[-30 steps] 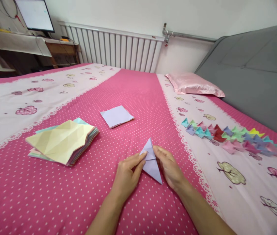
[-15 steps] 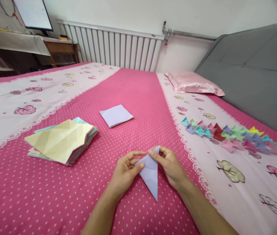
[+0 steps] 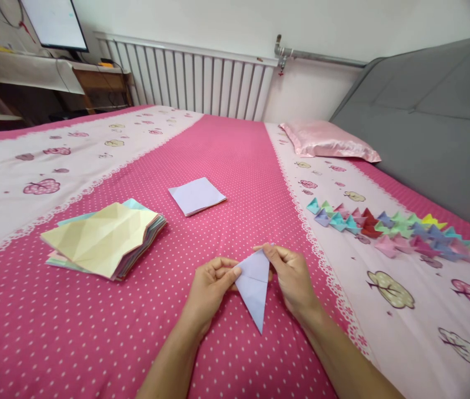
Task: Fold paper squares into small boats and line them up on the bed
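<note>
A lavender sheet of origami paper (image 3: 254, 285), folded into a narrow kite-like shape with its long point toward me, is held just above the bed. My left hand (image 3: 213, 285) pinches its left corner between thumb and fingers. At its upper right corner, my right hand (image 3: 290, 274) grips the paper with the thumb on top; some fingertips are hidden behind it. Beyond my hands lies a small stack of square lavender paper (image 3: 197, 195). To the left sits a thicker, uneven pile of creased coloured paper (image 3: 104, 238), pale yellow on top.
Rows of small folded paper boats (image 3: 401, 230) in many colours stand on the right. A pink pillow (image 3: 328, 139) lies by the grey headboard (image 3: 429, 111). Behind the pink dotted bedspread (image 3: 235, 144) is a white radiator (image 3: 193, 77); a desk with a monitor (image 3: 58, 25) stands far left.
The folded paper has turned slightly, its lower point shifting a little left and up. My right thumb has slid to the paper's upper right corner, and my left hand has shifted slightly left.
</note>
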